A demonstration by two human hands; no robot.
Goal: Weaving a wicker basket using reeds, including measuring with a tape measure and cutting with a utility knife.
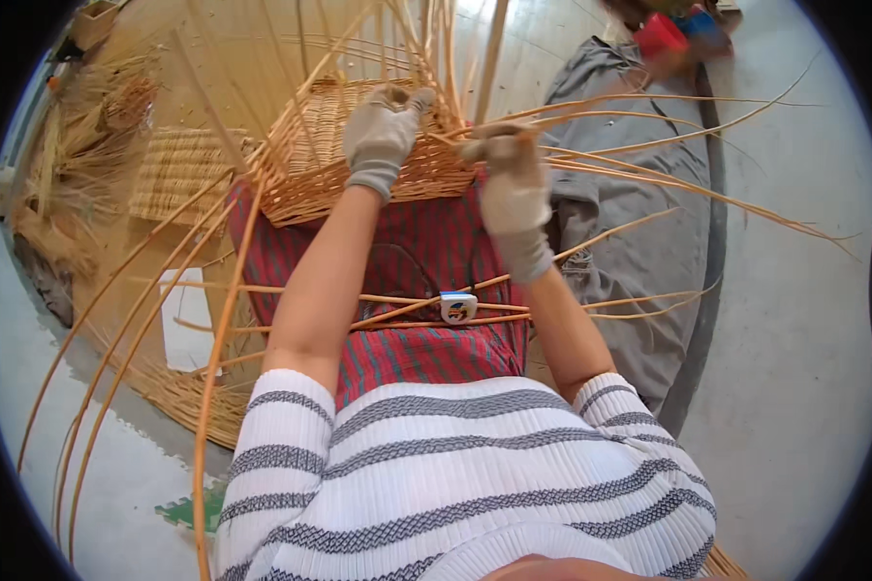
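Observation:
An open wicker basket (pixel 300 198), bristling with upright stakes and long rods, rests on red striped cloth (pixel 421 353) in front of me. My left hand (pixel 383 140), in a pale knit glove, curls its fingers at the basket's edge; what they hold is hidden. My gloved right hand (pixel 509 189) is closed on willow rods at the right corner, slightly blurred. Loose rods (pixel 649 174) fan out from there to the right. More rods cross the cloth below, with a small white-and-blue object (pixel 458 307) among them.
A flat woven piece (pixel 174 174) and piles of straw-like strands (pixel 77 174) lie at left, near a white rectangle (pixel 186 320). Rods (pixel 82 349) slant down the left side. Grey cloth (pixel 649 290) lies at right; red and blue objects (pixel 659 39) sit beyond.

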